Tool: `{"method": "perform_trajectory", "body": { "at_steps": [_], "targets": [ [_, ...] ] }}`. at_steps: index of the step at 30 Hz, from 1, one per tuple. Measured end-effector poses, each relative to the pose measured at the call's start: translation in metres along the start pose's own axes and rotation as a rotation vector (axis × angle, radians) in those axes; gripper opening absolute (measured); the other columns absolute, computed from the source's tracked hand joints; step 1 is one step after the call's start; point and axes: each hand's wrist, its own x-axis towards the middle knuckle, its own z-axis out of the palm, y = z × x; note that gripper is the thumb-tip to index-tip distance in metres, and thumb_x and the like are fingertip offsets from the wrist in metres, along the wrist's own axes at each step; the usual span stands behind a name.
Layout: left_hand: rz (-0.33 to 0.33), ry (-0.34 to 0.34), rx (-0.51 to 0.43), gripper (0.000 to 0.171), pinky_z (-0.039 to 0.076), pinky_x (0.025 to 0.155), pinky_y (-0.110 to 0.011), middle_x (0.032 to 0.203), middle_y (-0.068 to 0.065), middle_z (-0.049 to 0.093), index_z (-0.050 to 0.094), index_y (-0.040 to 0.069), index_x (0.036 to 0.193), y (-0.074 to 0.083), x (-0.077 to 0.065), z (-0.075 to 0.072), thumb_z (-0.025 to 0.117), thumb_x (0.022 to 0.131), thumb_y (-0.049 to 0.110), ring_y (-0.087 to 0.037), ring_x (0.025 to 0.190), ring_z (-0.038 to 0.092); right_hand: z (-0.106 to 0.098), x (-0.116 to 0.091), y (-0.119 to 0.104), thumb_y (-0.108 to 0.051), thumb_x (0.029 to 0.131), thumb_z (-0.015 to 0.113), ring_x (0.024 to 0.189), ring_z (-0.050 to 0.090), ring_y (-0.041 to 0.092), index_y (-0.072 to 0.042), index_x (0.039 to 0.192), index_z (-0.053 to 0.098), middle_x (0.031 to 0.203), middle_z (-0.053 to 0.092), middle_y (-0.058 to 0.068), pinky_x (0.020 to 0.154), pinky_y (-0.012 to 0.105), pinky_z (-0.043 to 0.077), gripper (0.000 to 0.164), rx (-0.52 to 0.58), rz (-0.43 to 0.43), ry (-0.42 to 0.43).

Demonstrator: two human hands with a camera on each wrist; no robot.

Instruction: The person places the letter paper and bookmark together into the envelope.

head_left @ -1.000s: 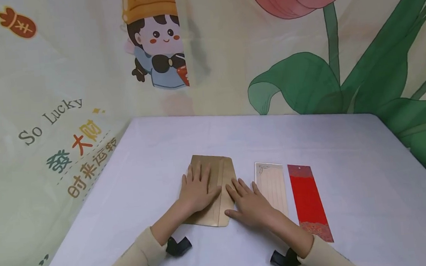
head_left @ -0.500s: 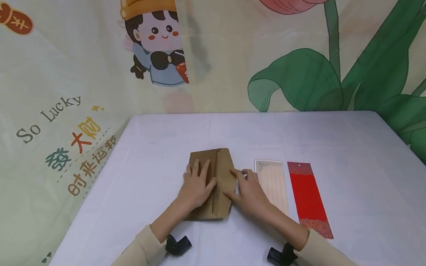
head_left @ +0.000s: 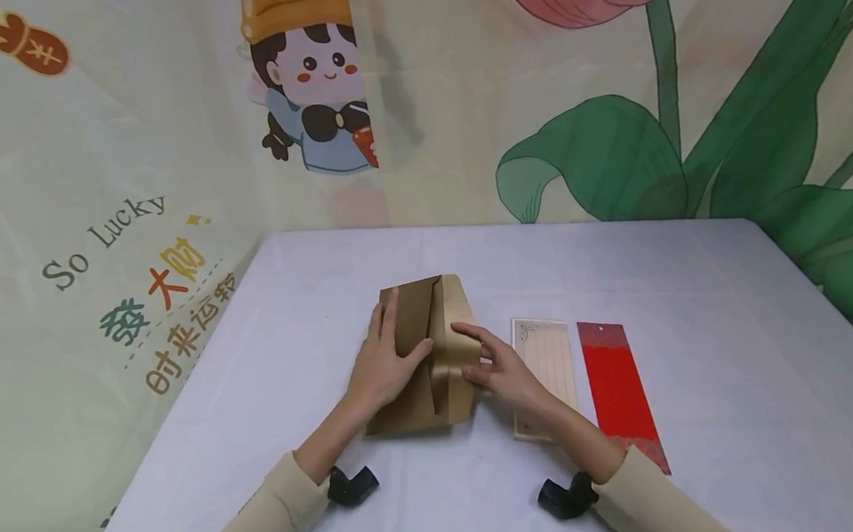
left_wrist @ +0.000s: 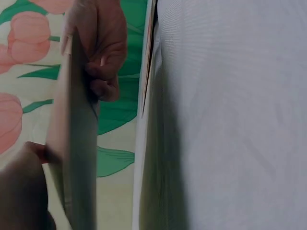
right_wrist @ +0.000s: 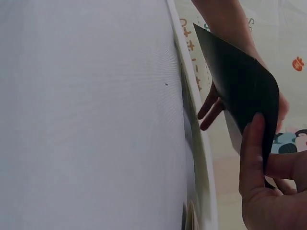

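A brown kraft paper envelope (head_left: 451, 389) is raised over the white table, its lengthwise flap facing up. My left hand (head_left: 383, 360) holds its left side, thumb across the face. In the right wrist view, some left-hand fingers (right_wrist: 210, 111) show beneath the envelope (right_wrist: 235, 76). At the opposite edge my right hand (head_left: 506, 372) pinches the paper between thumb and fingers, and the paper bends there. The left wrist view shows the envelope (left_wrist: 79, 143) almost edge-on between both hands.
To the right lie a pale lined card (head_left: 543, 361) with an ornate corner and a red strip (head_left: 620, 388) with patterned ends. A white cloth covers the table (head_left: 741, 341). Behind it hangs a printed backdrop (head_left: 445, 114).
Both hands lay flat on the envelope one second ago. The right fingers have curled round its right edge, and the envelope has come up off the table.
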Motion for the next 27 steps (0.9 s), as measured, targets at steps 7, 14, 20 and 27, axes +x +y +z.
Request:
{"method": "perform_trajectory", "body": {
  "at_steps": [7,14,20,27],
  "targets": [
    [0.133,0.111,-0.154,0.070,0.035,0.091,-0.060,0.149,-0.005,0.027,0.036,0.030,0.143,0.010,-0.002,0.006,0.062,0.080,0.047,-0.038,0.128,0.035,-0.002,-0.013,-0.002,0.009,0.084,0.058,0.088,0.061,0.020,-0.016,0.139,0.039,0.134,0.044,0.015,0.069,0.027,0.050,0.064,-0.151,0.007,0.105],
    [0.119,0.182,0.055,0.062,0.045,0.056,-0.040,0.144,-0.002,0.038,0.055,0.028,0.130,0.015,-0.007,0.012,0.062,0.074,0.051,-0.035,0.089,0.055,-0.008,-0.041,-0.003,-0.022,0.081,0.069,0.105,0.049,0.033,-0.006,0.133,0.048,0.127,0.049,0.021,0.088,0.046,0.040,0.058,-0.969,-0.080,0.400],
    [0.113,0.222,0.129,0.062,0.042,0.049,-0.038,0.142,-0.002,0.040,0.059,0.027,0.126,0.013,-0.005,0.010,0.060,0.071,0.054,-0.033,0.082,0.053,-0.022,-0.048,0.013,-0.023,0.083,0.066,0.127,0.027,0.047,0.001,0.131,0.048,0.136,0.033,0.033,0.101,0.060,0.020,0.057,-1.167,0.029,0.353],
    [0.095,0.193,0.207,0.064,0.042,0.048,-0.040,0.144,-0.002,0.038,0.058,0.027,0.128,0.010,-0.005,0.014,0.060,0.070,0.055,-0.032,0.078,0.051,-0.025,-0.040,0.025,-0.033,0.070,0.077,0.111,0.036,0.039,0.005,0.130,0.043,0.124,0.040,0.028,0.093,0.051,0.029,0.079,-1.077,0.066,0.537]
  ]
}}
